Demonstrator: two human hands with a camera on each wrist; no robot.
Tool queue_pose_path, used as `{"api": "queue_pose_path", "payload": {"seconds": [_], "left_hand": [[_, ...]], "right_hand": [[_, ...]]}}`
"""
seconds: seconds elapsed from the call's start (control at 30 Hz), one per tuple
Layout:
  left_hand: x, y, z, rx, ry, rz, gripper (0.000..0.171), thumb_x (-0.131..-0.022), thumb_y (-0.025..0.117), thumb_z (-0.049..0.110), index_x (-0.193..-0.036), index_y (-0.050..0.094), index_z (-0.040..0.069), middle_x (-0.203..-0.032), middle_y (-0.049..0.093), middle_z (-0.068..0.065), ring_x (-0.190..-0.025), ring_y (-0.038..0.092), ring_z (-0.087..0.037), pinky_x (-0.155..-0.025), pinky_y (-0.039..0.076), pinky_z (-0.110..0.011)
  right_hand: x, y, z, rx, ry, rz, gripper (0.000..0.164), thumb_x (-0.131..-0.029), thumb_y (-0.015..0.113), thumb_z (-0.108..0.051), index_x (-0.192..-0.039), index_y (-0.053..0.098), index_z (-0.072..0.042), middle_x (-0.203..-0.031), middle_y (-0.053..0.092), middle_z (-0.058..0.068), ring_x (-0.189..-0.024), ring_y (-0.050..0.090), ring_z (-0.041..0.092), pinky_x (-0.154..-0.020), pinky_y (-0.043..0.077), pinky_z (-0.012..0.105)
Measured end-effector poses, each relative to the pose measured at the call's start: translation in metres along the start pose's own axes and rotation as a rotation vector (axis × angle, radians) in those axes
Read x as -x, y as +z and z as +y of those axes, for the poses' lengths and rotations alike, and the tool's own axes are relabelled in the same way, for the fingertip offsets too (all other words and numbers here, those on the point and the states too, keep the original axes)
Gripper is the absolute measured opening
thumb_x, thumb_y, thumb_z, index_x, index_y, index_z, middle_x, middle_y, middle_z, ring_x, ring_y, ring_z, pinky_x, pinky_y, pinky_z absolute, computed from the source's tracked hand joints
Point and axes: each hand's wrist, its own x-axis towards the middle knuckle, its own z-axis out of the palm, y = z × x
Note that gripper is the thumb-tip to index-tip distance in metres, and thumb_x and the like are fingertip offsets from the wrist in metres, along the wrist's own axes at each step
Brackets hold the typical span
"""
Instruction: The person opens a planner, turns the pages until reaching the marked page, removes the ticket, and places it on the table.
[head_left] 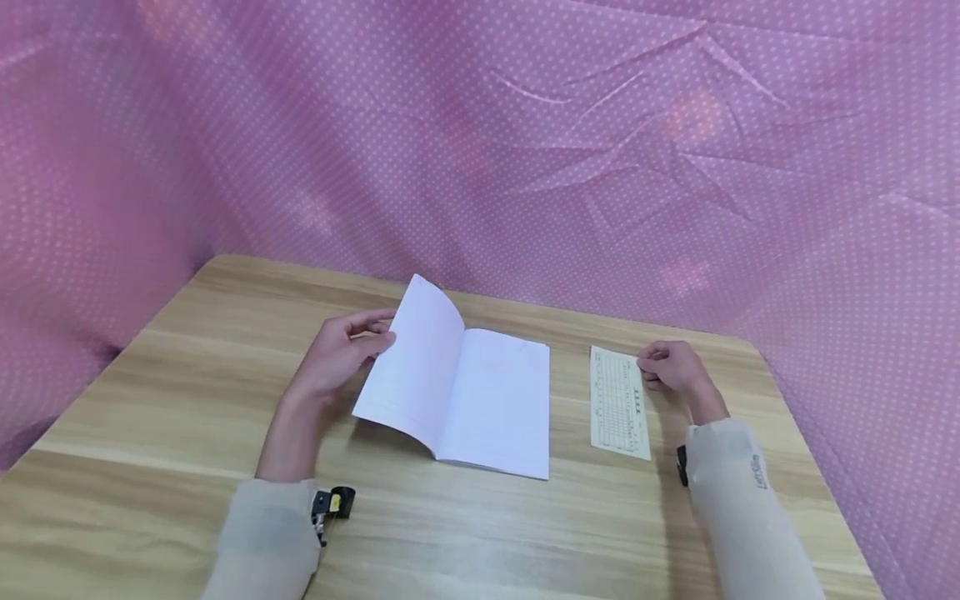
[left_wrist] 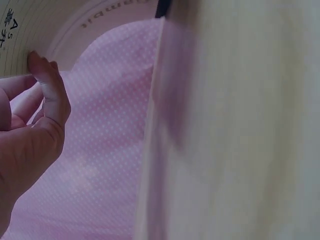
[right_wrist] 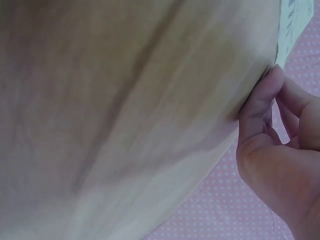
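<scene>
A notebook (head_left: 498, 400) with white pages lies open in the middle of the table. My left hand (head_left: 333, 358) pinches the outer edge of its left side, which is lifted and curves up from the spine. In the left wrist view, the cover (left_wrist: 22, 32) on the underside carries printed lettering, with the thumb and fingers at its edge. To the right of the notebook is a pale, printed paper form (head_left: 618, 404). My right hand (head_left: 675, 367) pinches that form near its upper right edge; the right wrist view shows a strip of the form (right_wrist: 295, 25) at the fingertips.
The wooden table (head_left: 480, 533) has rounded far corners. A pink dotted cloth (head_left: 480, 150) hangs behind it and along both sides. Small black wrist cameras sit at both pale sleeves (head_left: 262, 533).
</scene>
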Motion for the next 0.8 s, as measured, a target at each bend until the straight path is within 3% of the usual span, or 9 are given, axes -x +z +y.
{"api": "queue_pose_path", "payload": {"seconds": [0.33,0.57,0.8], "left_hand": [[-0.009,0.03,0.02,-0.003,0.04,-0.079,0.045,-0.096,0.069,0.007,-0.14,0.058,0.001,-0.111,0.066,-0.02,-0.084,0.068,-0.021,-0.071,0.061,-0.032],[-0.012,0.048,0.02,0.077,-0.021,-0.127,0.045,-0.094,0.067,-0.003,-0.138,0.056,-0.003,-0.105,0.066,-0.018,-0.08,0.069,-0.022,-0.068,0.062,-0.034],[-0.019,0.072,0.019,0.096,-0.092,-0.212,0.044,-0.094,0.065,-0.005,-0.136,0.052,-0.003,-0.106,0.065,-0.018,-0.078,0.067,-0.024,-0.066,0.062,-0.035]], "right_hand": [[0.001,-0.001,-0.005,-0.03,0.015,0.023,0.022,-0.101,0.059,-0.003,-0.117,0.061,0.012,-0.09,0.061,0.009,-0.076,0.06,0.012,-0.068,0.058,0.021],[0.001,0.002,-0.003,-0.103,0.048,0.001,0.024,-0.101,0.059,-0.003,-0.12,0.06,0.011,-0.09,0.059,0.005,-0.077,0.058,0.01,-0.07,0.058,0.02],[0.001,-0.001,0.0,-0.1,0.07,0.013,0.023,-0.101,0.06,-0.005,-0.12,0.061,0.008,-0.092,0.06,0.005,-0.08,0.058,0.011,-0.073,0.058,0.021]]}}
